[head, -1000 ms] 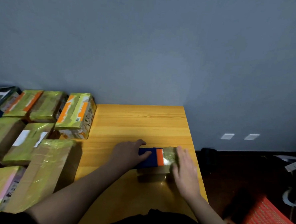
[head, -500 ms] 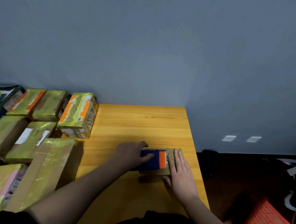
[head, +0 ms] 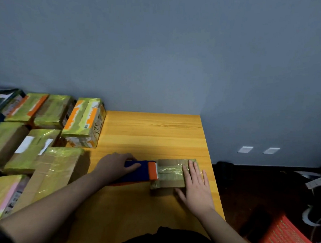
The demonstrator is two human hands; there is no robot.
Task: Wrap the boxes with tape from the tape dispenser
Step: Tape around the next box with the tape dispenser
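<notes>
A small brown box (head: 168,175) lies near the right edge of the wooden table (head: 151,132). A shiny strip of tape runs across its top. The blue and orange tape dispenser (head: 146,170) sits at the box's left end, its orange head on the tape. My left hand (head: 113,165) grips the dispenser's blue body. My right hand (head: 195,183) lies flat with straight fingers on the right part of the box, pressing it down.
Several taped boxes (head: 41,148) crowd the table's left side, the nearest a long brown one (head: 53,173). A grey wall rises behind. On the dark floor to the right stands a red patterned crate (head: 289,242).
The dispenser has slid left along the box, leaving more tape showing on top. My right hand has moved up onto the box's right part.
</notes>
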